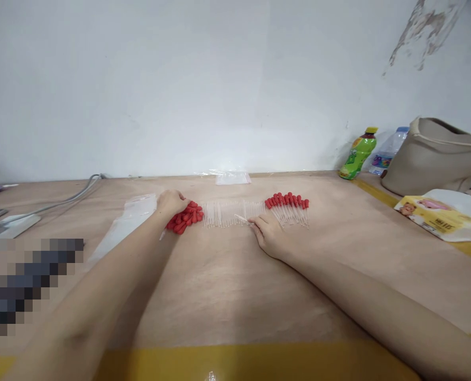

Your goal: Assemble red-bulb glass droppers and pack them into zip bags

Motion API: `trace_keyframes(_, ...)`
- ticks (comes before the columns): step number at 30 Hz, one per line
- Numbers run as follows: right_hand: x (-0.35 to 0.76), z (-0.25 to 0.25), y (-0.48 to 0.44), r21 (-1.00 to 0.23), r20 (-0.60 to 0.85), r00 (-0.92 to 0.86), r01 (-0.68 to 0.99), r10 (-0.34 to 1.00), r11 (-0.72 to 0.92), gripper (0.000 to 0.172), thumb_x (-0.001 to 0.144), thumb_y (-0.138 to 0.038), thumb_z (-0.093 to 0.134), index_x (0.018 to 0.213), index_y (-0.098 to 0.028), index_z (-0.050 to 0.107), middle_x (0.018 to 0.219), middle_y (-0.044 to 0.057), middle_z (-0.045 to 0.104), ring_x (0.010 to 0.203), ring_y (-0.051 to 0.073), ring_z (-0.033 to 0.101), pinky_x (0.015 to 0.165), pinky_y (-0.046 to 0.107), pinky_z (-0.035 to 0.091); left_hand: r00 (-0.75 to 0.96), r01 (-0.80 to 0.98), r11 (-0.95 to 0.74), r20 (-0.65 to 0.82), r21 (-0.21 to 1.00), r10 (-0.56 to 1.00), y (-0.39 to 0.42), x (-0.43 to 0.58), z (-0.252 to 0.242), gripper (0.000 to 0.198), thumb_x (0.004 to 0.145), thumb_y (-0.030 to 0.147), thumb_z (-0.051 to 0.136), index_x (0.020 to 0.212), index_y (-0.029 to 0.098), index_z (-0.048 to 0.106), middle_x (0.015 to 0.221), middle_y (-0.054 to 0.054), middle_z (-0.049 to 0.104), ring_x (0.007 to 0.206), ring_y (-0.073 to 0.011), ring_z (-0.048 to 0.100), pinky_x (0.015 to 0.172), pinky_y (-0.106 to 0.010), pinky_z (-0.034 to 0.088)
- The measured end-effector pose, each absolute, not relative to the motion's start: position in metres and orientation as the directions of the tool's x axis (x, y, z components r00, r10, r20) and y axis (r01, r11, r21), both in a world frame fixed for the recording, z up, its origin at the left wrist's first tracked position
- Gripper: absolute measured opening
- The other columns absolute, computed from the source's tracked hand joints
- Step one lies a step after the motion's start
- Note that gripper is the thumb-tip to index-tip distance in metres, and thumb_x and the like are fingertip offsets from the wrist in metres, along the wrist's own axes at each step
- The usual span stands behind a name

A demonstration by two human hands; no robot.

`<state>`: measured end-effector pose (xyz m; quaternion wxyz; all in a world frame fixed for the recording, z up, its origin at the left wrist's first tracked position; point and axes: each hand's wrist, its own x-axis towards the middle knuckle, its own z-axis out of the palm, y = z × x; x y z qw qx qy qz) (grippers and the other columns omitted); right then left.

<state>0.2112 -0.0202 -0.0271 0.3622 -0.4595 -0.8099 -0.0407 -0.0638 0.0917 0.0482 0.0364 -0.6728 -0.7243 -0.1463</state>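
Observation:
My left hand (171, 203) rests curled on a pile of loose red rubber bulbs (185, 217), fingers closed among them. A row of clear glass dropper tubes (229, 213) lies in the middle of the table. My right hand (267, 234) pinches one clear tube (243, 218) at the row's right end. Just right of it lies a row of finished droppers with red bulbs (287, 207).
Brown table (227, 286) with a yellow front edge. Clear plastic bags lie at left (130, 217) and at the back (232, 177). A green bottle (358, 153), a water bottle (388, 151), a beige bag (437, 156) and a tissue pack (443, 214) stand at right. A cable (61, 201) runs at left.

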Motion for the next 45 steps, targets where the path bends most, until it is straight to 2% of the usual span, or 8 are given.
trace_keyframes(3,0.211,-0.027,-0.021,-0.282,0.614,-0.32,0.765,0.721,0.58,0.022,0.086,-0.017,0.039,0.098,-0.014,0.057,0.088,0.009,0.06,0.083,0.019,0.053,0.076,0.032,0.043,-0.046,0.987,-0.018,0.388,0.161,0.92,0.08,-0.06,0.052,0.02,0.074,0.029,0.05,0.082,0.014,0.061,0.091,-0.012,0.064,0.088,-0.0265,0.057,0.07,-0.032,0.043)
trace_keyframes(6,0.211,-0.026,-0.021,-0.297,0.609,-0.315,0.761,0.728,0.577,0.021,0.086,-0.018,0.039,0.096,-0.015,0.057,0.087,0.008,0.059,0.082,0.018,0.053,0.074,0.032,0.043,0.144,0.972,-0.221,0.54,0.081,0.829,0.053,-0.054,0.06,0.018,0.077,0.024,0.045,0.085,0.015,0.057,0.088,-0.01,0.062,0.083,-0.0227,0.057,0.069,-0.031,0.043)
trace_keyframes(11,0.211,-0.026,-0.021,-0.338,0.602,-0.283,0.756,0.747,0.56,0.017,0.085,-0.017,0.038,0.088,-0.016,0.055,0.086,0.008,0.057,0.083,0.018,0.052,0.072,0.031,0.043,0.507,0.861,-0.467,0.289,-0.201,0.812,-0.005,-0.032,0.065,0.014,0.077,0.017,0.042,0.077,0.015,0.056,0.077,-0.007,0.06,0.072,-0.0205,0.057,0.061,-0.029,0.041)
trace_keyframes(14,0.212,-0.026,-0.021,-0.344,0.597,-0.275,0.761,0.753,0.55,0.015,0.085,-0.016,0.038,0.085,-0.017,0.053,0.084,0.007,0.056,0.081,0.018,0.052,0.071,0.031,0.042,0.643,0.762,-0.595,0.18,-0.257,0.745,-0.026,-0.019,0.053,0.018,0.077,0.012,0.041,0.076,0.014,0.059,0.076,-0.008,0.058,0.069,-0.0195,0.056,0.058,-0.028,0.041)
trace_keyframes(20,0.214,-0.025,-0.023,-0.316,0.588,-0.307,0.765,0.748,0.562,0.014,0.083,-0.015,0.039,0.085,-0.017,0.053,0.085,0.007,0.056,0.081,0.018,0.052,0.072,0.031,0.041,0.693,0.668,-0.744,0.34,0.029,0.635,-0.023,-0.016,0.015,0.029,0.082,0.018,0.045,0.108,0.019,0.056,0.092,-0.007,0.06,0.086,-0.0195,0.055,0.073,-0.031,0.045)
trace_keyframes(27,0.213,-0.023,-0.026,-0.275,0.625,-0.344,0.743,0.701,0.61,0.01,0.082,-0.017,0.044,0.083,-0.017,0.054,0.083,0.006,0.058,0.077,0.016,0.052,0.072,0.031,0.039,0.535,0.615,-0.716,0.493,0.33,0.687,-0.017,-0.02,-0.006,0.015,0.082,0.026,0.052,0.082,0.018,0.065,0.089,-0.004,0.062,0.083,-0.0162,0.056,0.075,-0.029,0.044)
trace_keyframes(36,0.206,-0.018,-0.04,-0.312,0.657,-0.371,0.659,0.656,0.685,0.011,0.085,-0.02,0.043,0.086,-0.017,0.053,0.078,0.003,0.058,0.068,0.013,0.051,0.069,0.028,0.035,0.453,0.55,-0.681,0.513,0.483,0.729,-0.024,-0.01,-0.005,0.013,0.085,0.025,0.048,0.087,0.017,0.059,0.069,0.001,0.061,0.06,-0.0104,0.054,0.058,-0.021,0.042)
trace_keyframes(45,0.207,-0.018,-0.039,-0.349,0.59,-0.44,0.617,0.676,0.706,0.008,0.083,-0.019,0.047,0.083,-0.017,0.055,0.078,0.001,0.059,0.066,0.011,0.05,0.069,0.029,0.031,0.431,0.48,-0.644,0.48,0.595,0.764,-0.024,-0.009,-0.008,0.016,0.081,0.031,0.054,0.086,0.016,0.06,0.075,-0.001,0.063,0.066,-0.0122,0.057,0.06,-0.021,0.045)
